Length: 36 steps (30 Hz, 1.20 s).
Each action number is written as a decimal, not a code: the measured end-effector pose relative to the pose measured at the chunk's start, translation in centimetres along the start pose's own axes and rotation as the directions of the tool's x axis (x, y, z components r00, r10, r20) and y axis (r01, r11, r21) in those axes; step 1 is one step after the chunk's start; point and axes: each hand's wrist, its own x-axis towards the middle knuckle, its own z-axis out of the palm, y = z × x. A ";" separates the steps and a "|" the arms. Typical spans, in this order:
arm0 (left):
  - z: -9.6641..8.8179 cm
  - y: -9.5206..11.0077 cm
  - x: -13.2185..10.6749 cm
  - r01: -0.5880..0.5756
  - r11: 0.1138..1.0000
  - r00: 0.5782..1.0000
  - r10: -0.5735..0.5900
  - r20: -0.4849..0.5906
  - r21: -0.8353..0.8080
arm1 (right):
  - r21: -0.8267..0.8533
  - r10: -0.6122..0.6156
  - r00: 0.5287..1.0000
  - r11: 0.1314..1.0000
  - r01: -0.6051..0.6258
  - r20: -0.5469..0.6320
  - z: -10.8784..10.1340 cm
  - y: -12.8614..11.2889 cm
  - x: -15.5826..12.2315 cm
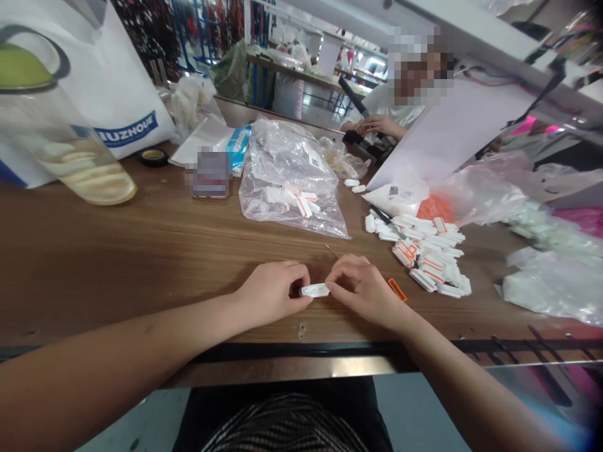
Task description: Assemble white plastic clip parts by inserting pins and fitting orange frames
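A small white oblong plastic piece (315, 290) is level between my two hands, just above the tabletop near its front edge. My left hand (276, 290) is closed, thumb and fingers pinching the piece's left end. At the right end, my right hand (358, 285) pinches with thumb and forefinger. A thin pointed metal tool (331, 250) sticks out past the knuckles of that hand; its other end is hidden. Just right of the hand lies an orange rectangular frame (397, 289). Beyond it is a heap of white plastic pieces (426, 251), some with orange frames.
A clear plastic bag (292, 169) with white and orange pieces lies ahead on the wooden table (117, 263). To the left stand a phone (210, 174), a clear bottle (70, 150) and a white bag (108, 75). More plastic bags (556, 282) are at right. A co-worker (391, 119) sits opposite.
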 end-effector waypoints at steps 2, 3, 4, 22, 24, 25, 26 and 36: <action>0.0 0.0 0.0 -0.001 1.000 1.000 0.001 0.004 -0.003 | 0.011 -0.001 1.000 1.000 0.001 -0.002 0.0 0.3 -0.1; 0.0 0.0 0.0 0.002 1.000 1.000 -0.002 0.006 -0.004 | 0.018 -0.003 1.000 1.000 0.003 0.002 0.0 0.4 -0.2; 0.0 0.0 0.0 0.007 1.000 1.000 -0.007 0.006 -0.005 | 0.024 -0.005 1.000 1.000 0.005 0.003 0.0 0.4 -0.2; 0.2 -0.1 0.0 0.026 1.000 1.000 -0.026 0.001 -0.011 | -0.248 -0.174 0.985 0.953 0.172 0.015 -0.4 -0.4 -0.6; 0.3 -0.2 0.0 0.020 1.000 1.000 -0.020 -0.001 -0.010 | -0.269 -0.194 0.981 0.945 0.187 0.001 -0.2 -0.4 -0.9; 0.3 -0.2 0.0 0.015 1.000 1.000 -0.015 -0.004 -0.010 | -0.284 -0.206 0.979 0.939 0.196 -0.005 -0.1 -0.4 -1.1; 0.3 -0.3 0.0 0.011 1.000 1.000 -0.011 -0.008 -0.010 | -0.301 -0.220 0.976 0.931 0.207 -0.008 0.1 -0.5 -1.2; 0.1 -0.1 -0.1 0.035 0.999 0.999 -0.034 0.009 -0.039 | -0.268 -0.197 0.980 0.945 0.186 -0.016 0.6 -1.2 -1.3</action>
